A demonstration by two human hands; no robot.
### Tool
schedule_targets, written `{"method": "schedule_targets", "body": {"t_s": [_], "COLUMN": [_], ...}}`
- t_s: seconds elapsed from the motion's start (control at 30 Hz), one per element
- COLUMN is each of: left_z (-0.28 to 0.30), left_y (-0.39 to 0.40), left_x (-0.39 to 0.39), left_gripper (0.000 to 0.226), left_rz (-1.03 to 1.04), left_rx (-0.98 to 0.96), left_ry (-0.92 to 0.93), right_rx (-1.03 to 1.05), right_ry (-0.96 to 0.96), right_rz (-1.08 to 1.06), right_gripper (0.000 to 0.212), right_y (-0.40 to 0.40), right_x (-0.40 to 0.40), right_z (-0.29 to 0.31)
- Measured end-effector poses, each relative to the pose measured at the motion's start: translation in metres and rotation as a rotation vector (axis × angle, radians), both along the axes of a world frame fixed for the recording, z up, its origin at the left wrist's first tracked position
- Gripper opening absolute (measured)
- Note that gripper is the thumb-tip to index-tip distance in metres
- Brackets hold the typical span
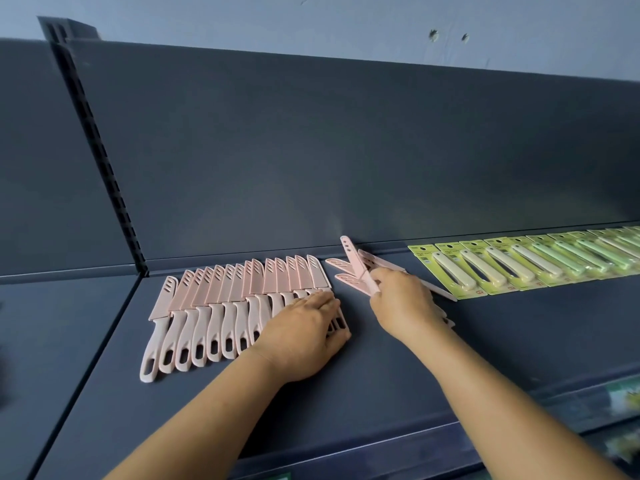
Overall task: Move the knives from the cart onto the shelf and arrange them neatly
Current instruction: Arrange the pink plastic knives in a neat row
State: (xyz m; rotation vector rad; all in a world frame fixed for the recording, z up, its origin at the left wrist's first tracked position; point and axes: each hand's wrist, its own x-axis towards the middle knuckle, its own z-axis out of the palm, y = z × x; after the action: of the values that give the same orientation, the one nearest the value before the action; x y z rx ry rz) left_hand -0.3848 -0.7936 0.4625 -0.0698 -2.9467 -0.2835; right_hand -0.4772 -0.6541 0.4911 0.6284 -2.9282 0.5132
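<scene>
Several pink sheathed knives lie side by side in a slanted row on the dark grey shelf, blades toward the back panel. My left hand rests flat with straight fingers on the handles at the row's right end. My right hand grips one pink knife, its sheathed blade tilted up toward the back. Under and around that hand lies a loose bunch of pink knives, pointing different ways. The cart is out of view.
A row of yellow-green carded knives with cream and pale green handles runs along the shelf to the right. The back panel rises behind. A slotted upright stands at the left. Lower shelf goods show blurred at bottom right.
</scene>
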Motion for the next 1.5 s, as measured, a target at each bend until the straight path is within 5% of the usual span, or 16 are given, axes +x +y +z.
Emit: {"method": "schedule_targets", "body": {"t_s": [0.1, 0.27, 0.83, 0.97, 1.5], "left_z": [0.001, 0.0, 0.01, 0.015, 0.004], "left_y": [0.0, 0.001, 0.004, 0.013, 0.015], "left_x": [0.0, 0.001, 0.0, -0.009, -0.016], "left_gripper": [0.056, 0.053, 0.066, 0.065, 0.062], "left_rz": [0.0, -0.006, -0.016, -0.031, 0.035], "left_rx": [0.006, -0.003, -0.011, -0.035, -0.025], "left_ry": [0.01, 0.019, -0.019, -0.026, -0.063], "right_rx": [-0.297, -0.404, -0.002, 0.173, 0.199], "right_ry": [-0.246, -0.408, -0.085, -0.034, 0.029], "right_rz": [0.032, 0.024, 0.006, 0.048, 0.044], "right_gripper": [0.02, 0.024, 0.022, 0.037, 0.026], "right_y": [-0.01, -0.021, 0.003, 0.021, 0.02], "right_x": [0.006, 0.011, 0.006, 0.0, -0.011], "right_z": [0.002, 0.003, 0.008, 0.0, -0.006]}}
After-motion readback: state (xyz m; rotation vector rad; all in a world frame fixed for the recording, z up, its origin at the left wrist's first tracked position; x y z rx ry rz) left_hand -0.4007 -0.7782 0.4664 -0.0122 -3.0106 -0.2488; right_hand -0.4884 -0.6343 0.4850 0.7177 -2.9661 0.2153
